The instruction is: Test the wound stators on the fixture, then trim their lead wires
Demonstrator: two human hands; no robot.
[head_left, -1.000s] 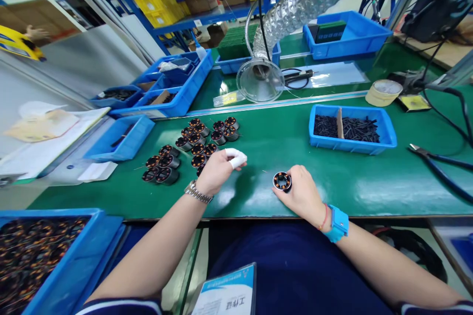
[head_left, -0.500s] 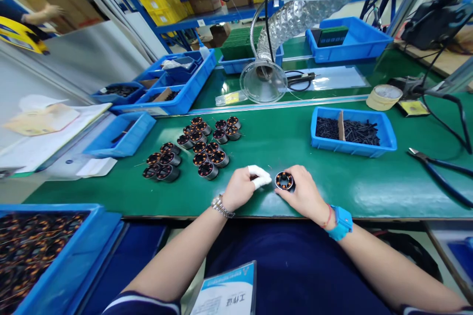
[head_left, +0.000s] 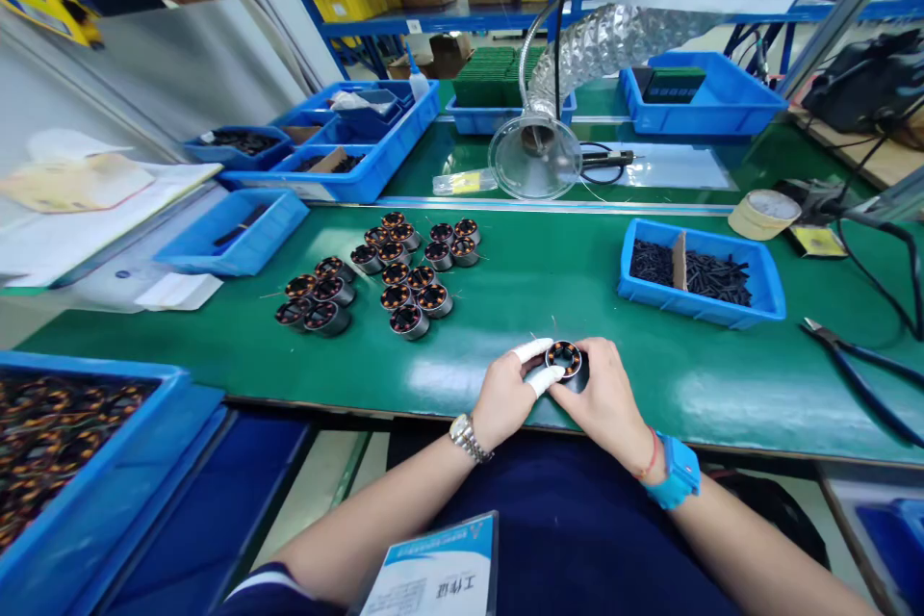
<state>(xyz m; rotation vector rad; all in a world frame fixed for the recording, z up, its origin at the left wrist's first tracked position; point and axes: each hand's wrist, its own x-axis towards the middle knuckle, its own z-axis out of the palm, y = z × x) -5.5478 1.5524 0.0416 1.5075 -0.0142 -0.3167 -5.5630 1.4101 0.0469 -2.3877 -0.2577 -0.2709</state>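
Near the front edge of the green bench, a round motor stator (head_left: 563,359) with a silver rim and copper windings sits between both hands. My right hand (head_left: 603,387) is closed around its right side. White covers sit on the thumb and a finger of my left hand (head_left: 511,388), which grips the stator's left side. A thin wire stands up behind the stator. To the left, several similar stators (head_left: 409,320) stand in groups on the bench, copper windings facing up.
A blue bin of short black tubes (head_left: 718,279) lies to the right, beside pliers (head_left: 859,375). A fume funnel (head_left: 534,159) hangs over the back. Lower left is a blue crate (head_left: 163,462) of wound parts. Divided blue trays (head_left: 368,183) stand at the back left.
My left hand has moved right and closed onto the stator, which it was beside before. My right hand still holds the stator. The camera view has shifted slightly.
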